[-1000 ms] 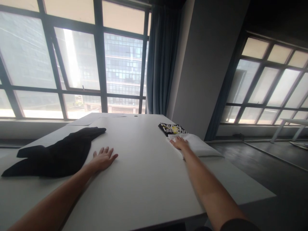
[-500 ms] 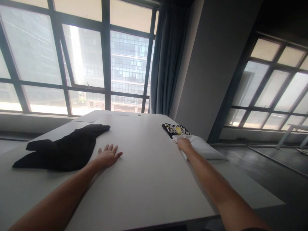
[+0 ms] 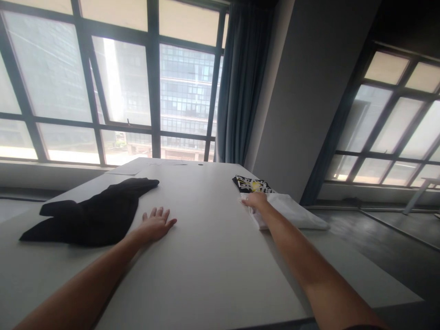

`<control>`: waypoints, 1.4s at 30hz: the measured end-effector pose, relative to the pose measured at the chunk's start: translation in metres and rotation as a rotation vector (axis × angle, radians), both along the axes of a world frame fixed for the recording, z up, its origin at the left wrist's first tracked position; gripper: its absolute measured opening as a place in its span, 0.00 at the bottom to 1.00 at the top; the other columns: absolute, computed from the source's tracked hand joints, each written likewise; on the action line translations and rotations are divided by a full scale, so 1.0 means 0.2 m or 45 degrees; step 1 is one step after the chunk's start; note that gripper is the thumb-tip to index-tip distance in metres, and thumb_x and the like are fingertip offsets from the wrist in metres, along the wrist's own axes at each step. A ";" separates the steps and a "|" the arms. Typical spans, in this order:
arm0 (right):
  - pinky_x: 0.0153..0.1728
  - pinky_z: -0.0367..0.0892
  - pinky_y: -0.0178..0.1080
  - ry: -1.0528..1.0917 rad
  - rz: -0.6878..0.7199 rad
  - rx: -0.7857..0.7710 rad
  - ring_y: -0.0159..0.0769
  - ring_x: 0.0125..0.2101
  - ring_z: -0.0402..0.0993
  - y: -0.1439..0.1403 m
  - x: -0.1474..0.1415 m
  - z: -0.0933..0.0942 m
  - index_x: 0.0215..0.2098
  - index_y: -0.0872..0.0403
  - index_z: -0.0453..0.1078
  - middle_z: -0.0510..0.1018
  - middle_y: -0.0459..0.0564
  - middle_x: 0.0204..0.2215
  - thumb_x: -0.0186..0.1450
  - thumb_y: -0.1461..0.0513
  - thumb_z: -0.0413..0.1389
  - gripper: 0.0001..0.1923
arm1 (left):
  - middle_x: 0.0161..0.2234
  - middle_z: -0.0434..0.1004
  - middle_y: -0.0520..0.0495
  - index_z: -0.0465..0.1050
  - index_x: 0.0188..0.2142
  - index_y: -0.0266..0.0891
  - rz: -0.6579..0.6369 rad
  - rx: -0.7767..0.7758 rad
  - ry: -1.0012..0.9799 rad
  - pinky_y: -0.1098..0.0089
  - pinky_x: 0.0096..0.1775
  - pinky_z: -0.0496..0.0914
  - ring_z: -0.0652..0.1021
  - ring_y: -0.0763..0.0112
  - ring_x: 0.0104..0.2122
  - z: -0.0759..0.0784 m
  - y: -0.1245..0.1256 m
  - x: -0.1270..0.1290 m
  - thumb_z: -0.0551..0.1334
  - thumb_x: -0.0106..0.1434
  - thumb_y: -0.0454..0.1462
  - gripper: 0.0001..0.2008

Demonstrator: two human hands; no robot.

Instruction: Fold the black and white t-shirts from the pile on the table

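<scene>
My left hand point(image 3: 156, 224) lies flat on the white table point(image 3: 202, 256), fingers spread, holding nothing. Just to its left is a crumpled black garment point(image 3: 103, 213). Over at the table's right edge, my right hand point(image 3: 256, 200) has its fingers closed on the near left corner of a white cloth point(image 3: 292, 211), which looks like a folded garment. Behind the white cloth, and partly covered by it, is a folded black garment point(image 3: 254, 184) with a white and yellow print.
Flat white sheets point(image 3: 125, 169) lie at the table's far left. A round dark hole point(image 3: 200, 164) is near the far edge. Beyond stand windows point(image 3: 120, 82), a blue-grey curtain point(image 3: 237, 87) and a thick pillar point(image 3: 295, 101). A lower white surface point(image 3: 371, 275) adjoins at right.
My right hand has shifted slightly left with the white cloth's edge, and the cloth lies flatter and more spread. My left hand stays put on the table.
</scene>
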State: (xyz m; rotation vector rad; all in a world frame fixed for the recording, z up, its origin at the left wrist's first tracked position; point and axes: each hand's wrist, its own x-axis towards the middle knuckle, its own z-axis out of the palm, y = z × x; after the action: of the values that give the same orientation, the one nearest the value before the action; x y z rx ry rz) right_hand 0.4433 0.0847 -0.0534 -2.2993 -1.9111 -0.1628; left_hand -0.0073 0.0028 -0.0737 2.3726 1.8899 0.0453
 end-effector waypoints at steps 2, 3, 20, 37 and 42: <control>0.55 0.53 0.64 -0.013 -0.113 -0.027 0.63 0.56 0.65 0.00 -0.01 -0.01 0.52 0.59 0.73 0.73 0.72 0.51 0.66 0.44 0.49 0.31 | 0.69 0.42 0.33 0.49 0.69 0.37 0.001 0.009 0.001 0.40 0.60 0.47 0.47 0.43 0.67 0.00 0.00 0.00 0.39 0.67 0.57 0.39; 0.57 0.49 0.64 -0.025 -0.153 -0.033 0.61 0.59 0.61 0.00 -0.02 -0.03 0.57 0.58 0.69 0.69 0.70 0.56 0.68 0.43 0.44 0.33 | 0.69 0.42 0.33 0.49 0.69 0.37 0.004 0.011 0.001 0.40 0.60 0.47 0.47 0.43 0.67 0.00 0.00 0.00 0.39 0.67 0.58 0.39; 0.65 0.35 0.52 0.011 0.358 -0.231 0.43 0.68 0.40 -0.17 -0.25 -0.13 0.69 0.55 0.51 0.48 0.55 0.69 0.70 0.42 0.32 0.38 | 0.69 0.44 0.33 0.50 0.69 0.38 0.002 0.046 -0.018 0.39 0.59 0.48 0.48 0.41 0.67 -0.05 0.04 -0.02 0.40 0.66 0.59 0.40; 0.62 0.51 0.41 0.197 0.588 0.049 0.42 0.63 0.58 -0.12 -0.48 -0.19 0.61 0.55 0.66 0.63 0.55 0.63 0.70 0.49 0.46 0.28 | 0.58 0.69 0.32 0.72 0.54 0.40 0.681 0.206 0.003 0.47 0.49 0.66 0.70 0.42 0.55 0.14 0.30 -0.65 0.52 0.65 0.48 0.24; 0.62 0.51 0.41 0.183 0.571 0.040 0.42 0.63 0.58 -0.14 -0.49 -0.17 0.60 0.56 0.66 0.64 0.56 0.63 0.69 0.49 0.46 0.28 | 0.49 0.77 0.33 0.73 0.50 0.37 0.579 0.300 -0.020 0.52 0.48 0.66 0.75 0.46 0.50 0.17 0.31 -0.49 0.51 0.66 0.45 0.21</control>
State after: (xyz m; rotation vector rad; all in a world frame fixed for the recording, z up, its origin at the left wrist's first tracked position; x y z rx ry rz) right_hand 0.3445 0.0562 -0.0876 -1.7498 -2.2610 0.0240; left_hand -0.1058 0.0646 -0.0399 2.0011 2.4952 0.3375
